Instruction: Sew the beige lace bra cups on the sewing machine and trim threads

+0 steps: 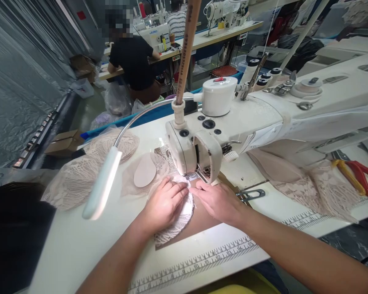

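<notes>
A lace-covered oval fabric piece (179, 222), like a bra cup, lies under the presser foot of a white sewing machine (188, 149). My left hand (165, 200) rests on top of it, fingers laid flat and pointing towards the needle. At its right edge, close by the foot, the fingers of my right hand (217, 201) are drawn together on the rim; the thumb is mostly hidden. Beneath the piece is a brown plate (202, 216). Just left of the machine head, a pale teardrop-shaped pad (145, 171) lies on sheer fabric.
A lit gooseneck lamp (102, 183) arches over the left of the table, beside lace cups (75, 179). Lace fabric (322, 188), red-handled pliers (363, 175) and a grey thread snip (253, 194) lie right. A printed ruler (199, 263) lines the front edge. Another person (133, 61) sits beyond.
</notes>
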Tool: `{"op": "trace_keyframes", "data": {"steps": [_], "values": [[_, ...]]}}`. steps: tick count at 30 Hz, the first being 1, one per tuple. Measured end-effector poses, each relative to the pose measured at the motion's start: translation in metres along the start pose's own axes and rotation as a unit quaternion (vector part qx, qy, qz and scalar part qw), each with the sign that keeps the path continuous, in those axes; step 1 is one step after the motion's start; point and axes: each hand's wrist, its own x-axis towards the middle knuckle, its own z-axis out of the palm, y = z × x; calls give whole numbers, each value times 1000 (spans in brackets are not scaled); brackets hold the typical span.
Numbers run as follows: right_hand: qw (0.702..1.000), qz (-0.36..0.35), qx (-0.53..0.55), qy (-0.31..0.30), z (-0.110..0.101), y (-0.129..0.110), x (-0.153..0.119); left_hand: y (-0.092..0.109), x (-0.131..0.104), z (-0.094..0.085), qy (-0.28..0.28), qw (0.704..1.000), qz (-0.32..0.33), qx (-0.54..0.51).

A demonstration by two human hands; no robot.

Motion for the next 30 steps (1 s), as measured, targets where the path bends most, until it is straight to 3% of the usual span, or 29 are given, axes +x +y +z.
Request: {"op": "trace_keyframes", "data": {"steps": [20,30], "values": [[995,85,-4,-45,-1,-7,9,0,6,3,-12,999,-19,24],[999,37,20,-15,-4,-3,6,-10,8,6,-11,1000,-16,16]]}}
